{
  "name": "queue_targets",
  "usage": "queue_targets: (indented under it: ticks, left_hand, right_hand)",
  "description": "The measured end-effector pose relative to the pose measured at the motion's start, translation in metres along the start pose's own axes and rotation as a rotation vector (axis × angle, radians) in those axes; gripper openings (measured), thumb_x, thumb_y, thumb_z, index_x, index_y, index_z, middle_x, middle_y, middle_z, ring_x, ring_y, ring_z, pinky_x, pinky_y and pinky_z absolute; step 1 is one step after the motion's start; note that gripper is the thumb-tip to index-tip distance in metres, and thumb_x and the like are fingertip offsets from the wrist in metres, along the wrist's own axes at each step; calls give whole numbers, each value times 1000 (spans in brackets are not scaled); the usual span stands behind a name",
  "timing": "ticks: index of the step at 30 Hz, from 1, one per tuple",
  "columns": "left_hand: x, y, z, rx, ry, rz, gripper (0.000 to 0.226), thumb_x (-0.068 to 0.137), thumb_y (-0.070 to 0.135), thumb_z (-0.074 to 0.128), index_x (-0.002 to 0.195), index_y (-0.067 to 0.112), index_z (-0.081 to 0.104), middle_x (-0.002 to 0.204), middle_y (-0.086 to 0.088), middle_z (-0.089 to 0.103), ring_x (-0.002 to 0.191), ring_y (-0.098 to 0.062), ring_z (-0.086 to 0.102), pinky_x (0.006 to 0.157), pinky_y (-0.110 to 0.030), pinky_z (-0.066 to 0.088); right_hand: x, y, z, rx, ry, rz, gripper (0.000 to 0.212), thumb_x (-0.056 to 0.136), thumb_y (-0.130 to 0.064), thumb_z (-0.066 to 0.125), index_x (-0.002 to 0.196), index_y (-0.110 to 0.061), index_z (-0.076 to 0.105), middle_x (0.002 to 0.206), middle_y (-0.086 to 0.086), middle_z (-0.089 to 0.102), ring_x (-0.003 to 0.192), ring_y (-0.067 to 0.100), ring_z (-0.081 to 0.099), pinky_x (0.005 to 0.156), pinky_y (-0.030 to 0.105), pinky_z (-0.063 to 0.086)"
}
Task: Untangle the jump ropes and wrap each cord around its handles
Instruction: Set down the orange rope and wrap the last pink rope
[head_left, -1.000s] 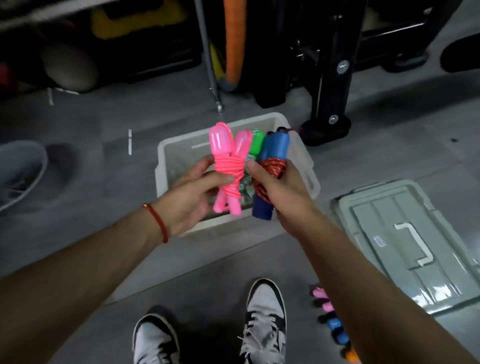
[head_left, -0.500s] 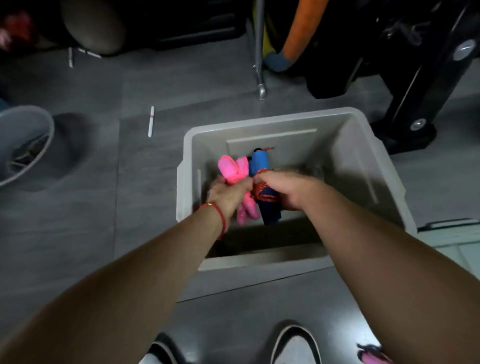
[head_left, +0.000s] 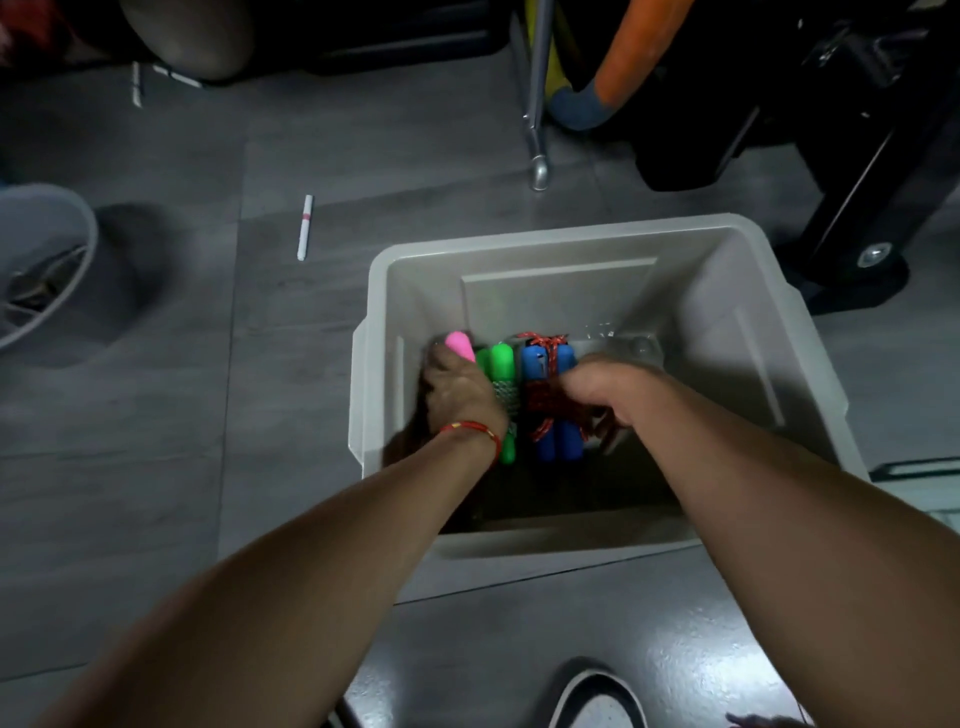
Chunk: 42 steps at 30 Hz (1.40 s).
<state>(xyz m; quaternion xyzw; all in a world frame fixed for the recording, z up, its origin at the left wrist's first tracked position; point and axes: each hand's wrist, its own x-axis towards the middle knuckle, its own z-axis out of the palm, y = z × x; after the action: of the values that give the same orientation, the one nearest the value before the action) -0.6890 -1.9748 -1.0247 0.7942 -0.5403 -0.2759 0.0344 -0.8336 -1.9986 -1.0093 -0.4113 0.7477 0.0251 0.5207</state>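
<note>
A white plastic bin (head_left: 571, 236) sits on the grey floor, and both my hands reach down into it. My left hand (head_left: 462, 389) grips the pink jump rope (head_left: 460, 344) at the bin's left wall; only a pink handle tip shows past the fingers. A green-handled rope bundle (head_left: 501, 361) lies beside it. To its right lies the blue-handled rope (head_left: 535, 364) with its red cord wound round the handles. My right hand (head_left: 597, 387) holds this bundle from the right, thumb on the red cord.
A white marker (head_left: 305, 227) lies on the floor left of the bin. A grey round basket (head_left: 36, 260) is at the far left. A metal leg (head_left: 537, 171) and black equipment base (head_left: 857, 260) stand behind the bin. My shoe (head_left: 597, 699) is below.
Both hands went from above the bin down to its bottom with the pink and blue bundles. The green bundle now shows between them. The camera has tilted closer over the bin.
</note>
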Motion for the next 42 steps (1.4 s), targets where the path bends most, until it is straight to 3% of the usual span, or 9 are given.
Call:
queue_targets:
  ticks: [5,9,13,21,25,30,34,38,42]
  left_hand:
    - [-11,-3,4,253,-130,146,78,87,26,69,150,10,27,157,-17,15,141,-39,23,110,-47,35]
    - [-4,-7,-1,282,-233,205,66,81,33,66,140,12,46,148,-15,38,142,-39,21,116,-45,26]
    - [-20,8,-27,57,-257,217,57,70,30,60,125,14,57,124,-15,58,117,-37,59,101,-44,49]
    - [-127,63,-70,-428,-170,595,34,78,17,71,108,30,63,108,9,65,93,-9,64,88,-26,53]
    - [-207,70,-50,-394,-343,768,28,77,20,72,100,31,63,97,15,64,85,-7,64,77,-22,52]
    - [-262,69,35,40,-766,834,39,78,27,79,114,25,63,118,3,62,107,-11,59,86,-20,47]
    - [-279,69,109,199,-938,746,67,76,30,82,136,19,54,137,-4,56,128,-18,52,102,-23,42]
    - [-293,61,167,299,-1020,685,79,76,20,79,146,18,41,142,-10,52,125,-26,54,101,-32,46]
    - [-298,55,193,371,-917,725,35,82,41,68,106,15,63,102,-13,72,90,-25,69,81,-33,57]
  right_hand:
    - [-2,-4,10,70,-110,0,28,88,-19,68,110,-2,67,99,26,72,88,44,72,79,62,58]
    - [-5,0,13,174,-74,-74,19,92,-6,58,109,-5,66,96,21,72,84,39,71,78,54,60]
    - [-31,13,-6,163,100,-160,24,91,-18,59,114,-16,64,109,10,64,98,28,62,85,51,59]
    - [-188,94,-46,419,386,-554,36,89,-21,64,123,-30,66,116,-15,69,108,2,65,98,32,52]
    - [-252,192,-33,610,443,-337,26,82,-27,64,107,-27,70,103,-8,73,99,18,70,86,40,59]
    - [-275,334,33,676,466,213,54,65,-47,65,108,-15,66,94,9,70,89,29,67,87,57,56]
    - [-281,385,84,835,369,539,34,88,-32,67,112,-14,51,90,9,67,81,25,66,64,47,60]
    - [-257,413,126,1207,595,587,46,84,-32,79,100,-11,40,84,12,59,73,33,65,66,56,57]
    - [-238,419,145,1425,745,470,42,74,-4,83,80,8,44,56,26,58,44,41,61,42,59,52]
